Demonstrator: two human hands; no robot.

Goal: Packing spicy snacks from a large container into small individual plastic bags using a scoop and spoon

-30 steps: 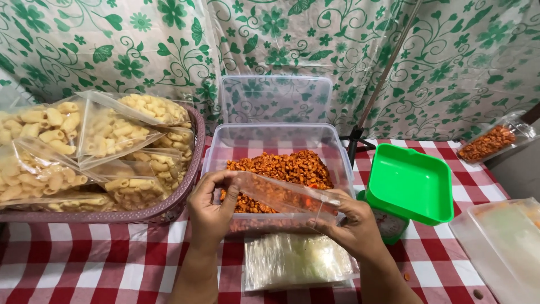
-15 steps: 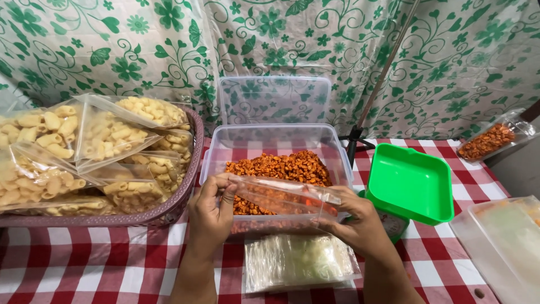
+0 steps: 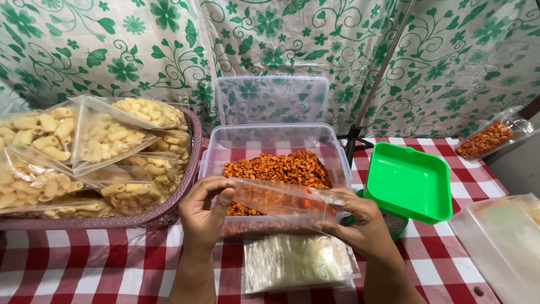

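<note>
Left hand (image 3: pixel 207 209) pinches one end of a small clear plastic bag (image 3: pixel 281 200), fingers closed on its edge, holding it just above the near rim of the clear plastic tub (image 3: pixel 270 141). Well to that hand's left sits a woven basket (image 3: pixel 188 169) heaped with sealed bags of pale macaroni snacks (image 3: pixel 101 141). Behind the hands, the tub holds reddish-orange spiced snacks (image 3: pixel 281 168), and its clear lid (image 3: pixel 273 98) leans against the green floral backdrop.

The bag stretches between both hands, level and pulled fairly taut; whether anything is inside it cannot be told, since the tub's contents show through the film. It looks thin, light and limp, likely slippery, so it is best held at the corners or along the mouth edge, as both hands do. Right hand (image 3: pixel 360 225) is clamped on the bag's other end. Directly below the hands, on the red-checked surface (image 3: pixel 84 264), lies a flat stack of empty clear bags (image 3: pixel 298 262). Just right of the right hand stands a green plastic tray (image 3: pixel 410 180); further right, a filled bag of orange snacks (image 3: pixel 486 138) and another clear container (image 3: pixel 506 242).
</note>
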